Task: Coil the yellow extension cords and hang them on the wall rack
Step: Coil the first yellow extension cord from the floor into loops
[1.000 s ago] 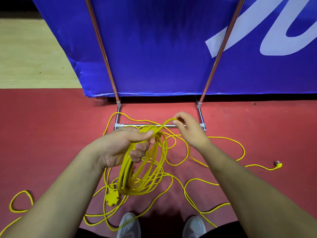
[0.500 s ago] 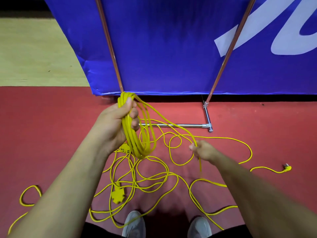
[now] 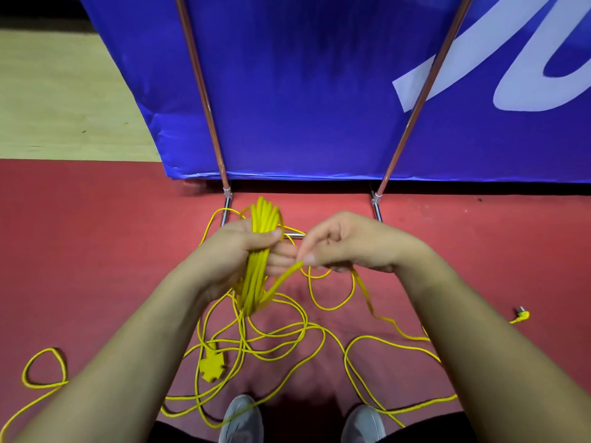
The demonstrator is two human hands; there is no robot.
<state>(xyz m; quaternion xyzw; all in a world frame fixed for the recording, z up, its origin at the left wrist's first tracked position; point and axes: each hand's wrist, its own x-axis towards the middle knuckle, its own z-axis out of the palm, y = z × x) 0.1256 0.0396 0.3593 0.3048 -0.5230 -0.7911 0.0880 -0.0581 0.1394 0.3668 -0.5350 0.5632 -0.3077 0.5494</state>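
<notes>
My left hand (image 3: 238,251) grips a bundle of several yellow cord loops (image 3: 260,219), which stick up above the fist and hang below it. Just to its right, my right hand (image 3: 345,244) pinches a loose strand of the same yellow extension cord (image 3: 281,279) between thumb and fingers. From there the strand trails down to the floor. More slack cord (image 3: 278,340) lies tangled on the red floor under my arms. A yellow multi-outlet socket end (image 3: 211,368) rests at lower left. A yellow plug (image 3: 522,314) lies at the far right.
A blue banner (image 3: 319,91) on a metal stand with copper-coloured poles (image 3: 204,100) rises straight ahead, its base bars (image 3: 376,207) on the red floor. Pale flooring (image 3: 64,97) lies at upper left. My grey shoes (image 3: 241,420) show at the bottom edge.
My right hand has come up from the floor with a new strand and moved next to the left hand. The left hand with the coil has shifted slightly lower and toward the centre.
</notes>
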